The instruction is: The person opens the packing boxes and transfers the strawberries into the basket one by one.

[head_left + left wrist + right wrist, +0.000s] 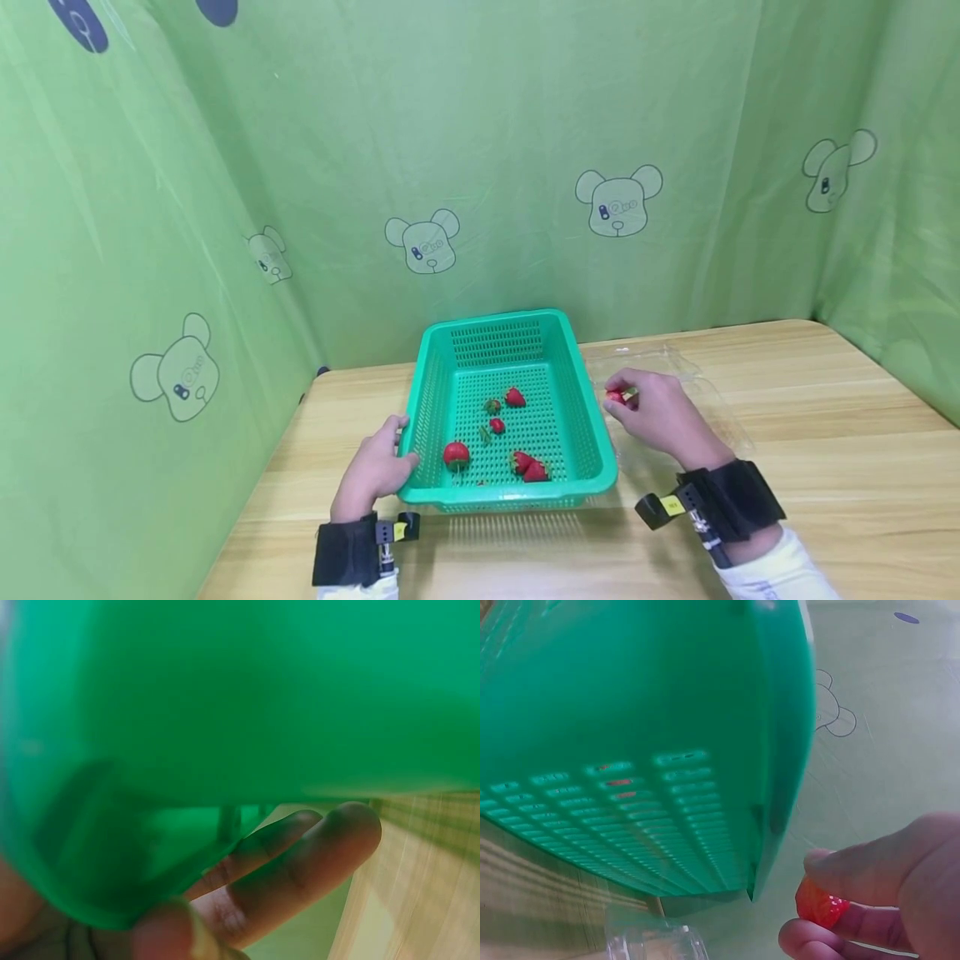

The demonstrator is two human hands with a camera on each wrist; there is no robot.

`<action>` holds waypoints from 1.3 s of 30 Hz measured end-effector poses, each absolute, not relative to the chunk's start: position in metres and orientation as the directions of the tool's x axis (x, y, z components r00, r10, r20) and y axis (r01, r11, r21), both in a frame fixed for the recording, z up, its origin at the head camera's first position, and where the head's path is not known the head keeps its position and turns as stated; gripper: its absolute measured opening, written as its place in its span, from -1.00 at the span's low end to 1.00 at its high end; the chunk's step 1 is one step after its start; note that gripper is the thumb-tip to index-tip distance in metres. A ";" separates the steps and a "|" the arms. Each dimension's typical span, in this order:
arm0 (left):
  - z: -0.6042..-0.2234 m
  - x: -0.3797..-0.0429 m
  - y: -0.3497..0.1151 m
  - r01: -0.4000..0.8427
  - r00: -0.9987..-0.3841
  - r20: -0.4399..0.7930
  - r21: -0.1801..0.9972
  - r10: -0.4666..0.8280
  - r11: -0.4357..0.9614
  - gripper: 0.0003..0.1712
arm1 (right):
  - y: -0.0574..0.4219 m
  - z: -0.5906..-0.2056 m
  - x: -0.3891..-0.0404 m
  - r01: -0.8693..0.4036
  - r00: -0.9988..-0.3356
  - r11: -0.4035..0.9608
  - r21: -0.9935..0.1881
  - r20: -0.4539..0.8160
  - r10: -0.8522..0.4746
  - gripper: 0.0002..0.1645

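1. Strawberry sits in your right hand, pinched between thumb and fingers, just right of the green basket and above the clear plastic container on the wooden table. Whether it touches the container, I cannot tell.
2. Your left hand grips the basket's left rim near the front corner, thumb over the edge and fingers outside it.
3. Several loose strawberries lie scattered across the basket's floor.
4. You seem to be shifting berries singly between basket and container; the basket looks like the source, though this moment alone doesn't settle it.
5. Your next move probably calls for lowering the berry into the container and parting your fingers gently, since soft fruit bruises easily. Keep your left hand firm so the basket doesn't tip.
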State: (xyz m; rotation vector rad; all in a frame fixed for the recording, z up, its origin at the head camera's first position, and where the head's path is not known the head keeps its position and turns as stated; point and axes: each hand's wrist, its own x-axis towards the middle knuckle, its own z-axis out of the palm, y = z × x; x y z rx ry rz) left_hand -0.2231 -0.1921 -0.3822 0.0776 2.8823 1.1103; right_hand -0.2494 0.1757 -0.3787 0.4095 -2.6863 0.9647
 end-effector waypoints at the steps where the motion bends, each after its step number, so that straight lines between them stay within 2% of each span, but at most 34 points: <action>1: -0.382 -0.223 -0.192 0.028 -0.997 -0.030 0.671 0.065 0.741 -0.39 | 0.175 -0.378 -0.249 -0.345 -0.927 0.740 -0.577 0.332 -0.173 -0.84; 32: -0.380 -0.223 -0.191 0.019 -0.997 -0.040 0.667 0.060 0.745 -0.38 | 0.145 -0.371 -0.233 -0.406 -0.907 0.728 -0.553 0.345 -0.244 -0.73; 39: -0.379 -0.222 -0.191 0.019 -0.998 -0.037 0.669 0.059 0.743 -0.38 | 0.140 -0.371 -0.232 -0.469 -0.876 0.715 -0.519 0.380 -0.299 -0.75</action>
